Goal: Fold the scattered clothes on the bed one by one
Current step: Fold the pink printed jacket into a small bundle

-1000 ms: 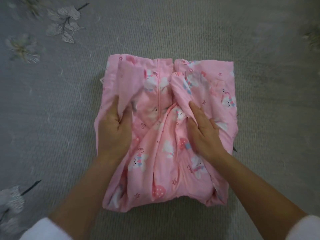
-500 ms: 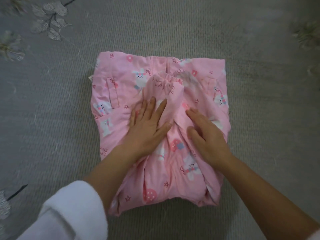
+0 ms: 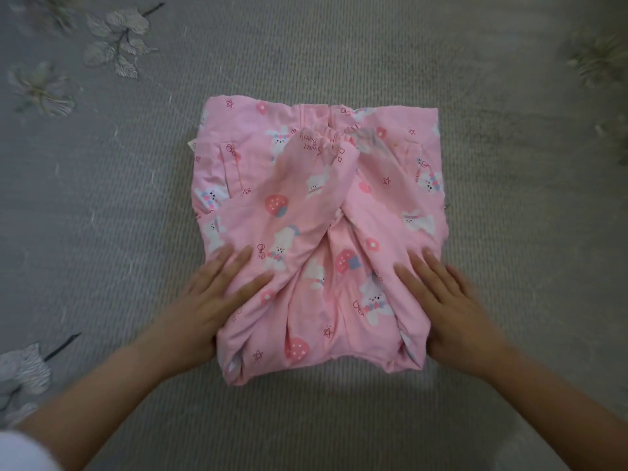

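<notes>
The soft, padded pink jacket at frame centre looks light; left hand and right hand press its lower corners, fingers flat, gripping nothing.

Left hand and right hand: bare. Left forearm and right forearm: uncovered. Left arm: white, soft-looking sleeve, visible only at the lower left corner, blurred.

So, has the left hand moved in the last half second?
Yes: the left hand slid from the middle of the pink jacket to its near-left edge, below the pocket.
</notes>
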A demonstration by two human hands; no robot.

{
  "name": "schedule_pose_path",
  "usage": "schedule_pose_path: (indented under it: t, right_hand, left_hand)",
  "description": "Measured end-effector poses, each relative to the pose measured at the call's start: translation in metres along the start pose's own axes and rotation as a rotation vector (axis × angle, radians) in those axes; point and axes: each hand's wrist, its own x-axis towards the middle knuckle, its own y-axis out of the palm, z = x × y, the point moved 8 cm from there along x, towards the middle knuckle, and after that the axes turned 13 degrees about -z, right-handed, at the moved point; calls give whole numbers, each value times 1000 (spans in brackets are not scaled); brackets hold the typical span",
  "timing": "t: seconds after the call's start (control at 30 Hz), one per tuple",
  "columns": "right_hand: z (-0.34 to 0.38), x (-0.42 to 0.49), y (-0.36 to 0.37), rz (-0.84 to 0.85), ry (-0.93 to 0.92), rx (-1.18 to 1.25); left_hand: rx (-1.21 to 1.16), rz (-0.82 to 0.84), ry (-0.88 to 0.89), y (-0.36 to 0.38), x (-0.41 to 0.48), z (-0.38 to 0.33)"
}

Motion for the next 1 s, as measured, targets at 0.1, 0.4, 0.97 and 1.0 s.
schedule_pose_path:
  t: [0.1, 0.4, 0.97, 1.0]
  right_hand:
    - [8, 22, 2, -8, -64, -78]
    - [-2, 49, -41, 162, 209, 392]
    - [-50, 11, -58, 203, 1092, 980]
    - [-54, 18, -58, 135, 1068, 902]
  left_hand:
    - [67, 19, -7, 1, 17, -7]
    - [-257, 164, -192, -17, 17, 3]
    - [-1071, 2, -1195, -34, -3, 6]
    - [-903, -83, -1219, -36, -3, 14]
